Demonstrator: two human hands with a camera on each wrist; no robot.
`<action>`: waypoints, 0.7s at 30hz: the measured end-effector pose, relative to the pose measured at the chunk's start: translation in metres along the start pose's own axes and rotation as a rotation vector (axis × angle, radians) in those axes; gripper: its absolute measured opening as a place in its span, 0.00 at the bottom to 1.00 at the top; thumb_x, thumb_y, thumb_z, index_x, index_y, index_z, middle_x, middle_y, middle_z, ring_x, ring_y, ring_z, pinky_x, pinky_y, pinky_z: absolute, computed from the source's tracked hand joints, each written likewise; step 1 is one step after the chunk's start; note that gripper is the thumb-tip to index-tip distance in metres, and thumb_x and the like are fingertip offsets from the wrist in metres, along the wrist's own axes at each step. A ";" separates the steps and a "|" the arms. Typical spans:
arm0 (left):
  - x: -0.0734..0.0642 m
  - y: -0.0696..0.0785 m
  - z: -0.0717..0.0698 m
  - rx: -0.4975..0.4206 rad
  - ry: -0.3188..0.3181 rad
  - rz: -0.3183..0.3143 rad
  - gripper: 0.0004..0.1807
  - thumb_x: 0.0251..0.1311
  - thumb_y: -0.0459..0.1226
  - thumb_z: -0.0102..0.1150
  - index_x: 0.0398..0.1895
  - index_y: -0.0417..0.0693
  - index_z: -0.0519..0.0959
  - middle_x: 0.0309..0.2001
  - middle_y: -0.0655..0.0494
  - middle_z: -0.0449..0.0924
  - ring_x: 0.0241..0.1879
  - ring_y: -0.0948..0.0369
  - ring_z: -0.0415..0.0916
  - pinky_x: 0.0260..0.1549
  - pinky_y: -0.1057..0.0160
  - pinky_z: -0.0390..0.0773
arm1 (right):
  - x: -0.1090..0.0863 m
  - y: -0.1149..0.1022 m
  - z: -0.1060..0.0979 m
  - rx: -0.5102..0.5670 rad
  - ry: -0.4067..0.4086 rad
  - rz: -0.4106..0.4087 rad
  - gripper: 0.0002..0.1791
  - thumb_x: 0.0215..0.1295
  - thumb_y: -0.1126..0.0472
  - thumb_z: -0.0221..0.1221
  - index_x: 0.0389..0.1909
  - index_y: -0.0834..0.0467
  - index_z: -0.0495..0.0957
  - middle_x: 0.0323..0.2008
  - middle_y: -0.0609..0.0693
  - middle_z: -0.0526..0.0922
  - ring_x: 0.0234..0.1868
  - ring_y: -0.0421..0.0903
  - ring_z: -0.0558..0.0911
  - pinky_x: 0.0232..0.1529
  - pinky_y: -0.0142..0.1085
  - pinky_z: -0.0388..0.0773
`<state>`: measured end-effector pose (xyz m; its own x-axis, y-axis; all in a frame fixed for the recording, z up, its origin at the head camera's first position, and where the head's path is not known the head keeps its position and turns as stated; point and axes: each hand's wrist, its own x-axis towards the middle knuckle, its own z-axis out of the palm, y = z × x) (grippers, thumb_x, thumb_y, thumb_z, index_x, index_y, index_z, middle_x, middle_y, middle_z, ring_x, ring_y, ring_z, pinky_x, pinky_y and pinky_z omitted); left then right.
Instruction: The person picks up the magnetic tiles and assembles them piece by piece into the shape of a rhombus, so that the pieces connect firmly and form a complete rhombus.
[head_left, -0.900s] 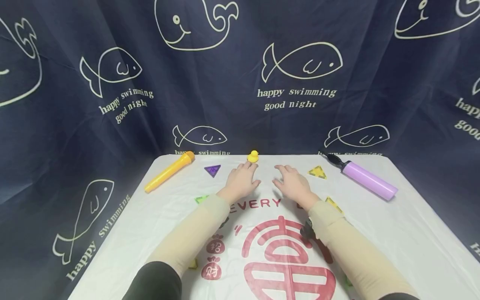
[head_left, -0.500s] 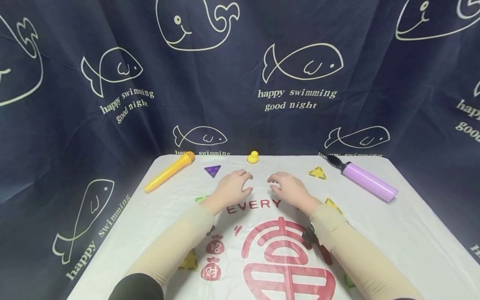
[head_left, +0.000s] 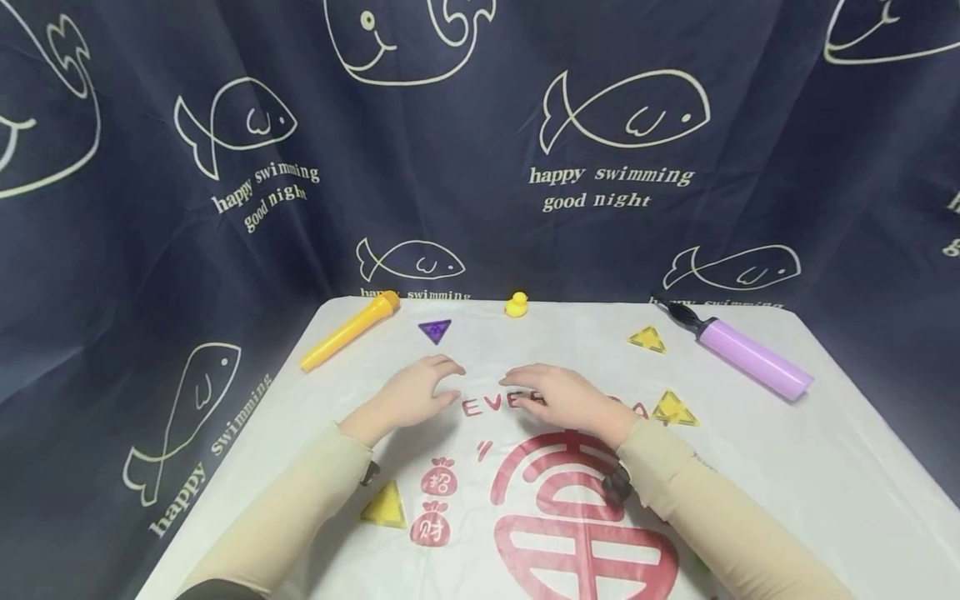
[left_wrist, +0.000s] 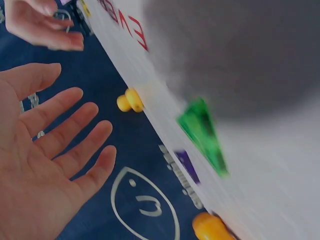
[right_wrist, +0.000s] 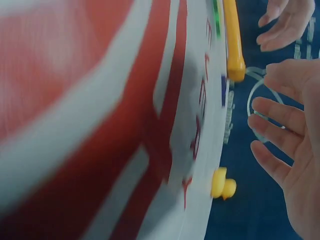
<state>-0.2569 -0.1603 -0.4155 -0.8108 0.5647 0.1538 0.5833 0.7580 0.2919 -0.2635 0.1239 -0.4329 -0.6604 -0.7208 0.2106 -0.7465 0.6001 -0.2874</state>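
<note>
My left hand (head_left: 408,390) hovers over the tabletop, fingers spread and slightly bent, holding nothing. Facing it across a gap is my right hand (head_left: 564,398), also with nothing in its fingers, above the red printed letters. In the left wrist view the left palm (left_wrist: 47,155) shows bare. A green tile (left_wrist: 204,135) appears there, hidden behind the left hand in the head view. Beyond the left hand lies a purple triangular tile (head_left: 435,331). A yellow triangular tile (head_left: 675,408) is close to the right wrist, and another yellow tile (head_left: 386,507) lies beside the left forearm.
A yellow toy duck (head_left: 517,305) stands at the table's back edge. An orange microphone-shaped stick (head_left: 349,332) lies back left. Back right are a third yellow tile (head_left: 648,339) and a purple hand pump (head_left: 756,359) with a black handle. A dark blue printed curtain (head_left: 480,167) hangs behind.
Both hands have drawn back from the duck toward the person. The left hand has also shifted left, uncovering the yellow tile by its forearm. The head view has shifted slightly.
</note>
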 end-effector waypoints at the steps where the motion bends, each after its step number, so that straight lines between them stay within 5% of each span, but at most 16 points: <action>1: -0.002 -0.004 -0.002 -0.004 0.004 -0.002 0.22 0.67 0.40 0.63 0.61 0.42 0.79 0.61 0.45 0.78 0.63 0.46 0.74 0.65 0.46 0.71 | 0.001 -0.003 0.000 0.000 -0.005 -0.027 0.20 0.70 0.59 0.63 0.62 0.55 0.81 0.61 0.53 0.81 0.64 0.52 0.78 0.65 0.50 0.73; 13: -0.026 -0.038 -0.001 -0.046 0.016 -0.044 0.20 0.63 0.35 0.66 0.57 0.38 0.81 0.53 0.45 0.82 0.56 0.47 0.78 0.63 0.46 0.73 | 0.008 -0.063 0.028 -0.038 -0.160 -0.301 0.25 0.72 0.54 0.59 0.69 0.51 0.75 0.70 0.51 0.74 0.70 0.48 0.71 0.70 0.43 0.67; 21: -0.043 -0.048 0.008 -0.069 -0.045 -0.099 0.25 0.62 0.34 0.65 0.63 0.36 0.77 0.62 0.40 0.78 0.65 0.43 0.72 0.68 0.44 0.65 | 0.021 -0.105 0.059 -0.138 -0.260 -0.476 0.28 0.76 0.47 0.55 0.73 0.47 0.70 0.75 0.46 0.65 0.74 0.44 0.64 0.71 0.39 0.65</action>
<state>-0.2498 -0.2178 -0.4439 -0.8606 0.5030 0.0790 0.4942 0.7876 0.3680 -0.1946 0.0256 -0.4535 -0.2190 -0.9747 0.0453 -0.9727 0.2144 -0.0883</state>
